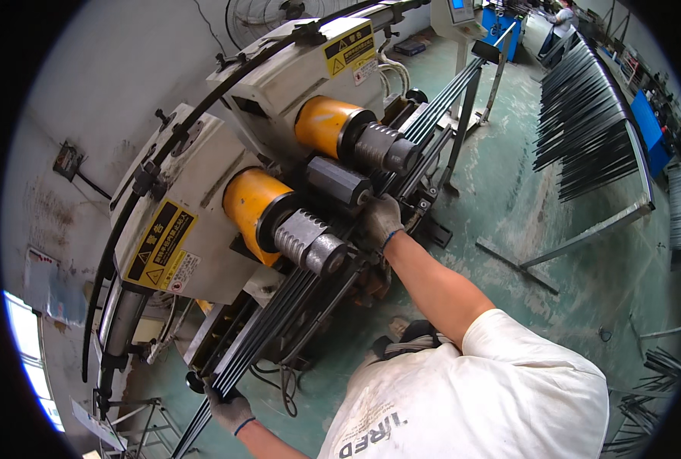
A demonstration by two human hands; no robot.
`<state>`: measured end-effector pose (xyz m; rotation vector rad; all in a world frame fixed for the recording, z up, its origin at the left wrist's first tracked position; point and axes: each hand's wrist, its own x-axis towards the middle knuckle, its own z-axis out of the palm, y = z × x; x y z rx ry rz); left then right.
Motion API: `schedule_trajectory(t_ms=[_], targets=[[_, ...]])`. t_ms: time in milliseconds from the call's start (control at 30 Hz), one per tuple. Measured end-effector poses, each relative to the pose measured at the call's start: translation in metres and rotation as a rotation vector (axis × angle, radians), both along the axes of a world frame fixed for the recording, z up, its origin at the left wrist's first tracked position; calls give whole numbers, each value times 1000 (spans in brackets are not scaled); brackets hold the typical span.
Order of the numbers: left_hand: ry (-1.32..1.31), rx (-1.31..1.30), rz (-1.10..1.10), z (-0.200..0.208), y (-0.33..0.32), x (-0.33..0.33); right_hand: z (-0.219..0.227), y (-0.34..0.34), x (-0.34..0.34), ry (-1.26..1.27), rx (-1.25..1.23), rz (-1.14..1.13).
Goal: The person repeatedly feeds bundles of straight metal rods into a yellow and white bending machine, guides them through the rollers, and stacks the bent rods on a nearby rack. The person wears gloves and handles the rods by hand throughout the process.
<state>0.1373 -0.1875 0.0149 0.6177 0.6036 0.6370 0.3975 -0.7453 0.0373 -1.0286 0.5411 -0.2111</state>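
Note:
Several long, thin dark metal tubes (260, 330) lie side by side, running slantwise through a bending machine from lower left to upper right. My left hand (229, 408), in a grey knit glove with a blue cuff, is closed around the tubes near their lower left end. At the machine's middle, my right hand (380, 220) wears a matching glove and grips the tubes just below a dark many-sided block (339, 180); its fingertips are partly hidden. Two orange cylinders (258, 200) with ridged metal rollers (310, 239) stand over the tubes, one on either side of that block.
A rack (642, 180) hung with many dark rods stands on the green floor at right. A control box (456, 21) is at the top. Pale machine housings (195, 218) with yellow warning labels fill the left. Another person (562, 23) stands far off, and loose cables (283, 386) hang below the machine.

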Motion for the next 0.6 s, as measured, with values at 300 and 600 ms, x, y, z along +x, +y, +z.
schedule_trajectory(t_ms=[300,600], targets=[[-152,-67,-341,27,-159,44,-20,-13,-37,-129,-90,-71],[-101,-115,-20,21,-109,16,-81,-50,-105,75,-272,35]])
